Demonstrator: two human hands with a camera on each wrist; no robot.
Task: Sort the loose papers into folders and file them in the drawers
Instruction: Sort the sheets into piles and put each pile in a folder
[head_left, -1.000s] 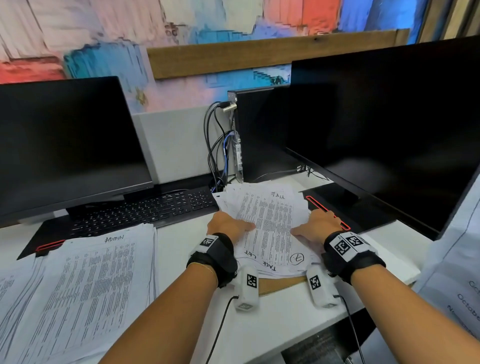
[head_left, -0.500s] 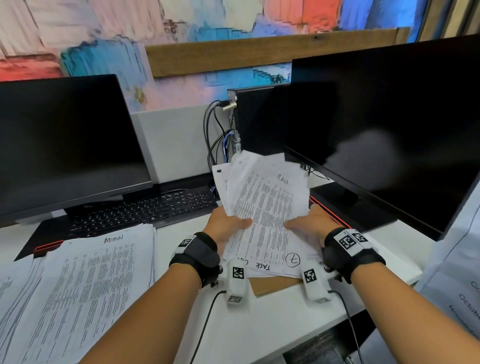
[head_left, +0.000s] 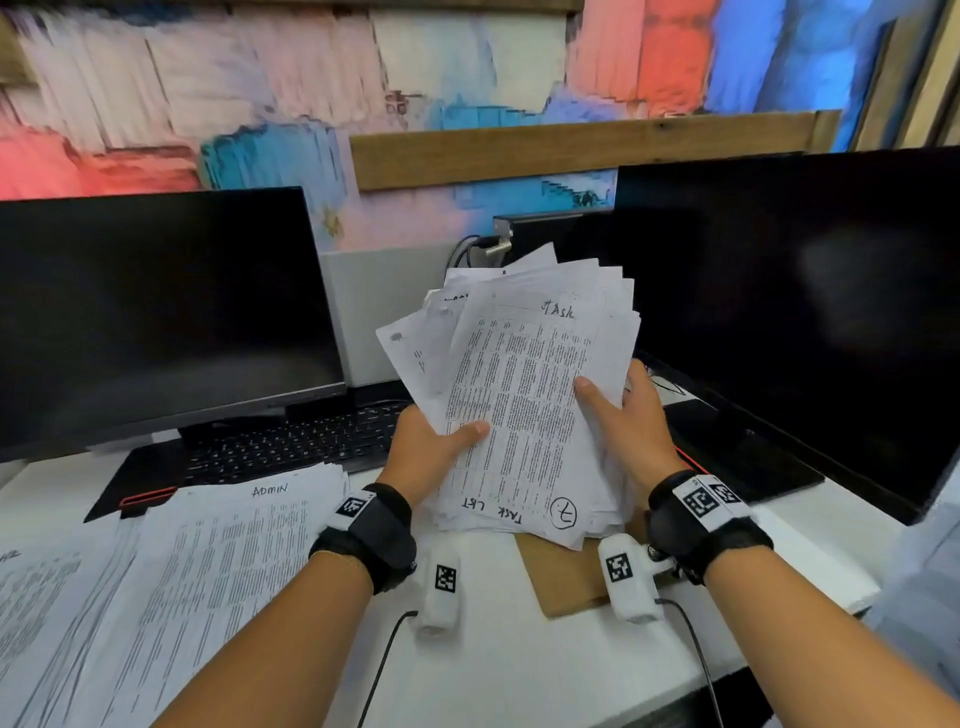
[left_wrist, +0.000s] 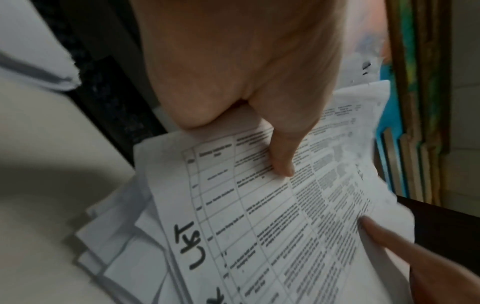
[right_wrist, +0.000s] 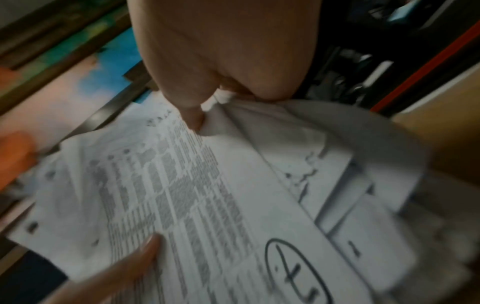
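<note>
Lifted paper stack (head_left: 524, 405), two hands

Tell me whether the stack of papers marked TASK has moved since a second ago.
Yes. The stack of papers has been lifted off the desk and tipped upright; its top edge now overlaps the right monitor.

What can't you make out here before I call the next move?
- Drawers: in no view.
- Folder: head view, mostly under the stack; closed or open, unclear.
- Printed rows on the stack: too small in head view, motion-blurred in right wrist view.
- Fingers of left hand and right hand: behind the stack, only thumbs show.
- Admin pile: cut off by the left edge.
</note>
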